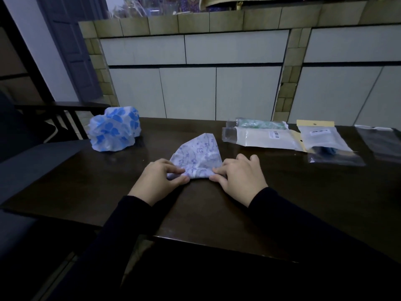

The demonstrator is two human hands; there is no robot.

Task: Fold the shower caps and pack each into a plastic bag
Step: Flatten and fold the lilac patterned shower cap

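Note:
A white shower cap with a purple print (198, 154) lies folded into a wedge on the dark table (217, 203), its point facing away from me. My left hand (161, 178) pinches its near left corner between thumb and fingers. My right hand (240, 173) pinches the near right corner. A crumpled shower cap with blue flowers (114, 129) sits at the far left of the table. Packed plastic bags (267, 137) and another one with a yellow header card (321, 135) lie at the far right.
An empty clear plastic bag (379, 142) lies at the table's far right edge. A dark chair (54, 114) stands left of the table. A tiled counter wall (195, 72) rises behind the table.

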